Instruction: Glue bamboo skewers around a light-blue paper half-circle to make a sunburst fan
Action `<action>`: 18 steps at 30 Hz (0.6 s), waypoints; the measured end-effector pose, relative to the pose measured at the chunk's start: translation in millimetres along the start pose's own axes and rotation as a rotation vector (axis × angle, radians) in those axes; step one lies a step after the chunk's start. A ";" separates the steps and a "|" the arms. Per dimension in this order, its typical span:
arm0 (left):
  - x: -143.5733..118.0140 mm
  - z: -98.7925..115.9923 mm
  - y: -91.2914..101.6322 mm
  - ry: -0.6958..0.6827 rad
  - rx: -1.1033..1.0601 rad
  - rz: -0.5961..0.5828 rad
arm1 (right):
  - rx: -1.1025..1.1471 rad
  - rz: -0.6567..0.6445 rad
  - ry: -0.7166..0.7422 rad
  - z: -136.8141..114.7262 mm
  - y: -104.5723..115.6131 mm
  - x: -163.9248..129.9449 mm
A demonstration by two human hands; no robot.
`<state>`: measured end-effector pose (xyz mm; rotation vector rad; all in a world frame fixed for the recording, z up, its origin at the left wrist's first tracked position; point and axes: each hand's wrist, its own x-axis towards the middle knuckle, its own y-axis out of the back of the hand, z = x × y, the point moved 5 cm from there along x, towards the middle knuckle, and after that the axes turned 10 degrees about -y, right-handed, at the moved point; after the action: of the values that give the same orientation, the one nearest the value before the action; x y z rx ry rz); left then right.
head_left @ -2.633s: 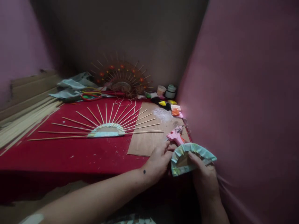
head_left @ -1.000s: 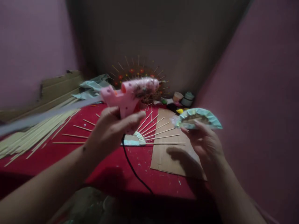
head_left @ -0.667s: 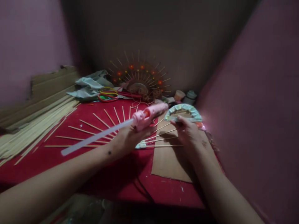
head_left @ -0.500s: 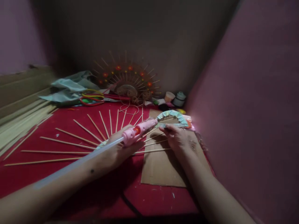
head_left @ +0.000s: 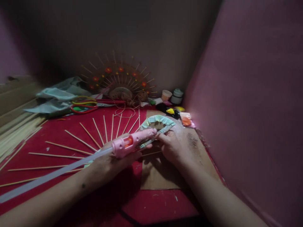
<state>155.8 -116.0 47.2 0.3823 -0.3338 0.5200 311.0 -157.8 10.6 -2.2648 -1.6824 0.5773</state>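
Observation:
My left hand (head_left: 118,159) is closed around a pink glue gun (head_left: 133,142), with a long clear glue stick (head_left: 59,170) trailing from its back over my forearm. The gun's front end lies close to a half-ring wrapped in pale blue-green fabric (head_left: 158,119). My right hand (head_left: 171,146) pinches this half-ring by its straight lower edge, above a sheet of cardboard (head_left: 161,179). Thin wooden sticks (head_left: 71,138) fan out on the red table, and their inner ends are partly hidden behind my left hand. A strip of the same pale fabric shows beside my left wrist.
Scissors (head_left: 84,108) and a crumpled pale cloth (head_left: 56,94) lie at the back left. A stick fan with red flowers (head_left: 120,69) leans on the back wall. Small pots (head_left: 177,96) and colourful packets (head_left: 186,119) sit at the back right. Loose sticks (head_left: 16,132) line the left edge.
The half-ring has come left and tilted, so its lower edge slants. My right hand moved with it. My left hand and the glue gun shifted slightly left and down; the camera view turned a little.

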 end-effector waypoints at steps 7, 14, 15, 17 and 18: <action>-1.1 0.2 0.0 -0.013 0.020 0.099 | -0.122 -0.068 -0.031 8.6 -11.7 -8.4; -3.9 -0.2 2.6 0.019 0.065 0.151 | -0.137 -0.078 0.028 11.2 -12.6 -7.8; -6.6 -3.3 7.9 0.047 0.088 0.213 | -0.141 -0.068 0.031 10.3 -11.9 -8.2; -12.8 -7.9 20.7 0.094 0.173 0.369 | -0.159 -0.065 0.017 8.6 -10.9 -9.2; -15.4 -7.9 26.9 0.102 0.228 0.453 | -0.164 -0.072 0.006 8.0 -10.7 -9.9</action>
<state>130.4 -97.4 41.3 0.5015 -0.2625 1.0231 295.8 -164.3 9.7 -2.3009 -1.8628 0.4303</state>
